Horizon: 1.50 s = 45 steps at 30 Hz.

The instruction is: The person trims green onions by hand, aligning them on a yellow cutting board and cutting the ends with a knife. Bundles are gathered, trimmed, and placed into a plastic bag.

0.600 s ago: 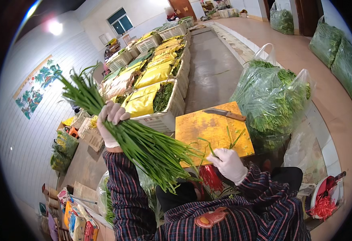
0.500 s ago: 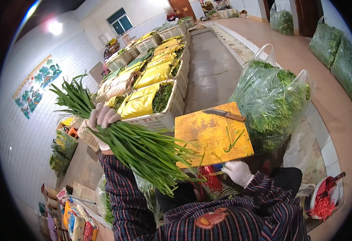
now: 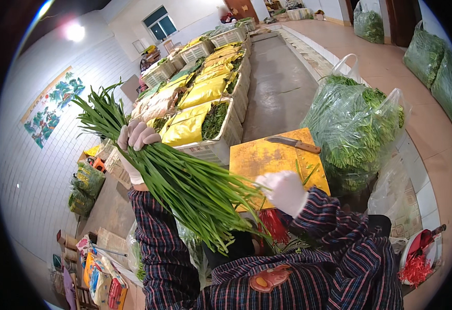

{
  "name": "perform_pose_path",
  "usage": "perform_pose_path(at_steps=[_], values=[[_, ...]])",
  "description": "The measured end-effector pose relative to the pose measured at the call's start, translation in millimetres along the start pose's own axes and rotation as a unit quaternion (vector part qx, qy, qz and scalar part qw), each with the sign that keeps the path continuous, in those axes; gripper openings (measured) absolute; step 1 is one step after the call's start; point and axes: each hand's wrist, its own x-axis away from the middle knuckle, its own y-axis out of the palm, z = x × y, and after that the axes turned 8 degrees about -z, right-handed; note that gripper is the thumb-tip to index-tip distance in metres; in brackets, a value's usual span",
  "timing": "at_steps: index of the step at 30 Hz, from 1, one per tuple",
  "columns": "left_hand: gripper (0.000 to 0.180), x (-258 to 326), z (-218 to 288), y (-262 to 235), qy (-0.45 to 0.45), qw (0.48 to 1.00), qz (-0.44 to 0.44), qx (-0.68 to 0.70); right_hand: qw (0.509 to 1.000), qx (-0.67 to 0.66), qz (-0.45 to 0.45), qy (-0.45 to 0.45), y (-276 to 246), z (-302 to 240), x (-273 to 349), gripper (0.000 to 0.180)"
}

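My left hand point(image 3: 138, 136), in a white glove, is closed around a thick bunch of garlic chives point(image 3: 195, 181). One end fans out at upper left; the long leaves slant down to the right over my lap. Beside the leaf tips is my gloved right hand point(image 3: 287, 193), its fingers curled and a little blurred. What they pinch, if anything, is hidden. Behind it lies a worn yellow cutting board point(image 3: 254, 157) with a few loose green scraps. A wooden-handled knife point(image 3: 294, 143) rests along the board's far edge. Red strings point(image 3: 274, 227) hang below its near edge.
White crates point(image 3: 231, 126) of greens under yellow covers run in rows to the back. A large clear bag of greens point(image 3: 357, 129) stands right of the board. At lower right is a basin point(image 3: 417, 258) with red strings; more bags point(image 3: 424, 54) line the right wall.
My right hand has moved up and left, from below the board's near edge to the leaf tips. The left hand keeps its hold on the chives. The whole view has shifted slightly.
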Motion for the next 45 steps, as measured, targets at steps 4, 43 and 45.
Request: perform_pose_path(at_steps=[4, 43, 45], values=[[0.025, 9.4, 15.3, -17.1, 0.013, 0.999, -0.001, -0.04, 0.979, 0.012, -0.172, 0.108, 31.9, 27.6, 102.0, 0.021], [0.016, 0.9, -2.8, -38.3, 0.08, 0.924, 0.298, -0.227, 0.98, -0.155, -0.038, 0.116, -17.9, -63.7, 21.8, 0.029], [0.019, 2.2, -0.4, -42.9, 0.063, 0.934, 0.271, -0.224, 0.966, -0.208, -0.05, 0.147, -1.8, -54.6, 17.5, 0.04]])
